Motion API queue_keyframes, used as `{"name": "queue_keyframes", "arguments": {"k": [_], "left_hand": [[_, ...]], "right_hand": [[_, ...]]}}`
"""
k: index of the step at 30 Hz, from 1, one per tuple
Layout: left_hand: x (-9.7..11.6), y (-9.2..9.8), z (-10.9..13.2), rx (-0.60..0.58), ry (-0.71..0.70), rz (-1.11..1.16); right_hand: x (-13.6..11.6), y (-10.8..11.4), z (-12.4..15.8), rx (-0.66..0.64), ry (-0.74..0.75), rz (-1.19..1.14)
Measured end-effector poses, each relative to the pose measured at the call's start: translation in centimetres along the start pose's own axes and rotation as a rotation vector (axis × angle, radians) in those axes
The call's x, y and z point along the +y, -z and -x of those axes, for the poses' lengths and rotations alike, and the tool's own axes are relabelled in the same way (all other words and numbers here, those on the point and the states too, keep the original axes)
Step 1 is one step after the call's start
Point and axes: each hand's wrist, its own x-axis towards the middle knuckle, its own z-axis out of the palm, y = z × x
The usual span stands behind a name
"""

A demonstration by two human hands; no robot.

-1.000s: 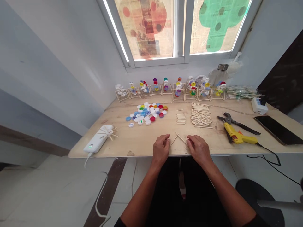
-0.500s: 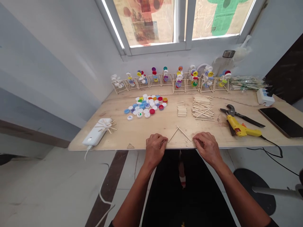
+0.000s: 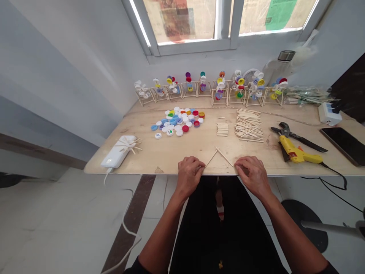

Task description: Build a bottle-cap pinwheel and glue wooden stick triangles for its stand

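Observation:
Two thin wooden sticks lie on the table near its front edge, their upper ends meeting in an upside-down V. My left hand (image 3: 189, 174) has its fingers closed at the lower end of the left stick (image 3: 211, 157). At the lower end of the right stick (image 3: 225, 157), my right hand (image 3: 253, 174) has thumb and fingertips pinched together. Both hands rest at the table edge. Beyond them lie a small stack of short sticks (image 3: 222, 129), a single short stick (image 3: 220, 118) and a larger pile of long sticks (image 3: 248, 125).
Colourful bottle caps (image 3: 178, 121) lie to the left. A white power strip (image 3: 118, 151) carries a cap wheel with sticks. Stick frames with cap wheels (image 3: 219, 93) line the back. A yellow glue gun (image 3: 296, 152), pliers (image 3: 303, 139) and a phone (image 3: 345, 144) sit right.
The upper ends of the two sticks have come together, where a small gap showed before. The camera view has tilted slightly down, and both hands stay near the lower stick ends.

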Motion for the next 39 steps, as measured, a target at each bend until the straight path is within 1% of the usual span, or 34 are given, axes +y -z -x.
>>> {"name": "queue_keyframes", "arguments": {"k": [6, 12, 17, 22, 27, 33, 39], "left_hand": [[0.1, -0.1, 0.1, 0.006, 0.008, 0.014], [0.2, 0.0, 0.1, 0.005, 0.016, 0.022], [0.1, -0.4, 0.2, 0.014, 0.019, 0.034], [0.3, -0.7, 0.3, 0.021, 0.032, 0.054], [0.5, -0.6, 0.3, 0.024, 0.036, 0.057], [0.0, -0.3, 0.0, 0.052, 0.032, 0.108], [-1.0, -0.3, -1.2, 0.106, 0.057, 0.191]], "right_hand": [[0.1, 0.0, -0.1, -0.006, 0.023, 0.003], [0.0, 0.2, -0.1, -0.039, 0.045, -0.013], [-0.1, 0.4, -0.2, -0.073, 0.037, -0.012], [0.0, 0.3, -0.1, -0.07, 0.032, -0.006], [0.0, 0.3, -0.1, -0.061, 0.022, -0.02], [0.0, 0.2, -0.1, -0.05, -0.007, -0.038], [0.0, 0.3, -0.1, -0.02, -0.048, -0.103]]}}
